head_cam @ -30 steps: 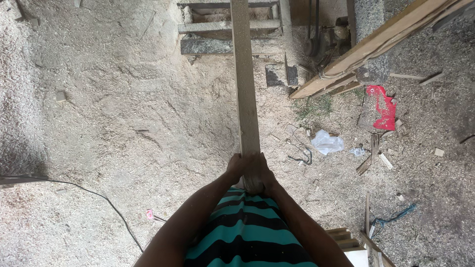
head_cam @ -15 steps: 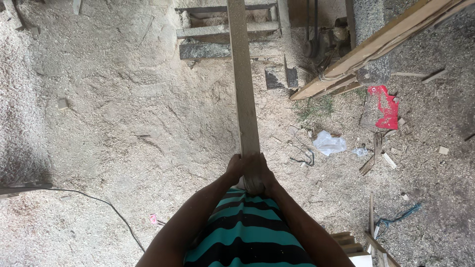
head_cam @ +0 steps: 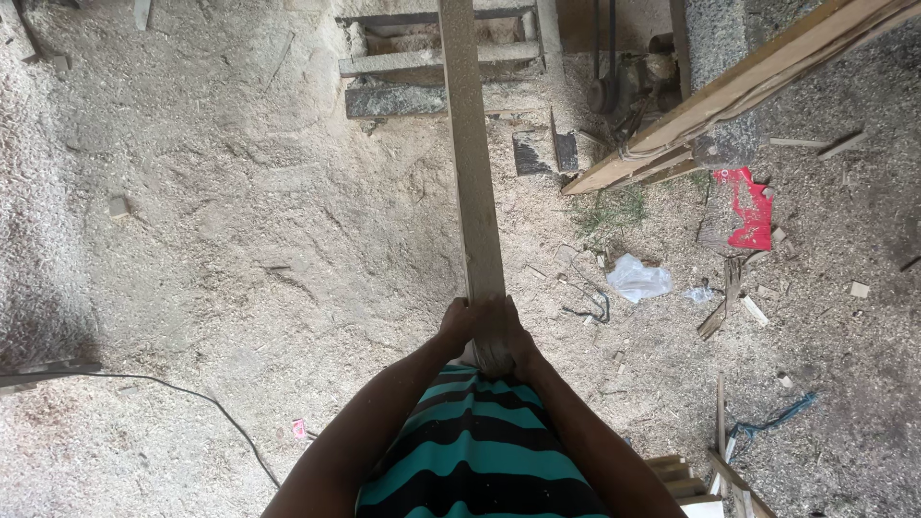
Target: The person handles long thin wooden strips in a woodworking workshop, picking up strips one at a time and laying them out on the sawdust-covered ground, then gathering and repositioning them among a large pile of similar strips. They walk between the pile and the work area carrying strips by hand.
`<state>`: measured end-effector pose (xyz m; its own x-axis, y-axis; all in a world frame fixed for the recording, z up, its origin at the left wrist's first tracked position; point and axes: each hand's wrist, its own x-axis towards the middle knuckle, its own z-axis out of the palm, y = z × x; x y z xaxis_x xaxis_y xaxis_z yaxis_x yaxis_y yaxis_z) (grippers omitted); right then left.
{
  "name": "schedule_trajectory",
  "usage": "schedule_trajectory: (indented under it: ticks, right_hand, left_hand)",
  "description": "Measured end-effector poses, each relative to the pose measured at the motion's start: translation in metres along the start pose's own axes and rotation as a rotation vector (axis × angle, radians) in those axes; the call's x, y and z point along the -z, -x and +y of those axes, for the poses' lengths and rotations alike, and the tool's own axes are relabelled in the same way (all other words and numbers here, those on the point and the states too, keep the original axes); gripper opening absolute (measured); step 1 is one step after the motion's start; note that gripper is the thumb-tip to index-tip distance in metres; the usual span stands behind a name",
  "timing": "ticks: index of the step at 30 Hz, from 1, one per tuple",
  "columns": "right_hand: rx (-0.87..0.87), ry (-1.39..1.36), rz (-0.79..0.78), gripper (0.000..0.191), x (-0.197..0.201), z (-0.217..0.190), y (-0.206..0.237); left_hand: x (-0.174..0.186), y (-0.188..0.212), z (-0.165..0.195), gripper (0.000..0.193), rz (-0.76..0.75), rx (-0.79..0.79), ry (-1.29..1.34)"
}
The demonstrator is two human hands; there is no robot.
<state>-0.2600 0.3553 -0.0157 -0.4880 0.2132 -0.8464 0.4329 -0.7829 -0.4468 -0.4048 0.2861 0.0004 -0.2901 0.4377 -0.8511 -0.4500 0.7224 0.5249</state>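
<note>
Now both hands, the left hand (head_cam: 459,324) and the right hand (head_cam: 513,334), grip closed around the near end of a long plank (head_cam: 472,173); next it needs a straight, steady push.

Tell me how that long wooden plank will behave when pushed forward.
The plank looks stiff: it runs straight with no sag. Being long and held only at its near end by the left hand and right hand, it probably feels front-heavy and may swing sideways.

Sawdust floor (head_cam: 240,240) w/ scraps (head_cam: 729,307), bag (head_cam: 638,280).
</note>
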Motion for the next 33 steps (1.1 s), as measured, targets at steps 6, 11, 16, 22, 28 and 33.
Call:
schedule_trajectory:
  ticks: [6,11,16,22,28,33]
  right_hand:
    - [0.002,0.076,0.034,0.093,-0.002,-0.008,-0.005]
    - [-0.052,0.000,0.074,0.093,-0.006,-0.018,-0.006]
    - [-0.004,-0.010,0.011,0.092,-0.006,-0.021,-0.013]
    - [0.004,-0.031,-0.015,0.091,-0.008,-0.028,-0.013]
    - [0.008,-0.047,-0.016,0.087,-0.012,-0.038,-0.013]
    - [-0.008,-0.033,-0.008,0.077,-0.007,-0.038,-0.026]
  left_hand:
    - [0.001,-0.002,0.008,0.080,-0.019,0.004,0.041]
    - [0.004,-0.003,0.016,0.083,0.021,-0.003,-0.004]
    - [0.004,-0.011,0.019,0.079,-0.015,-0.019,0.077]
    - [0.006,-0.013,0.028,0.074,0.006,0.041,0.021]
    - [0.007,-0.016,0.038,0.068,-0.002,0.103,0.011]
    - [0.008,-0.026,0.038,0.068,0.011,0.104,0.024]
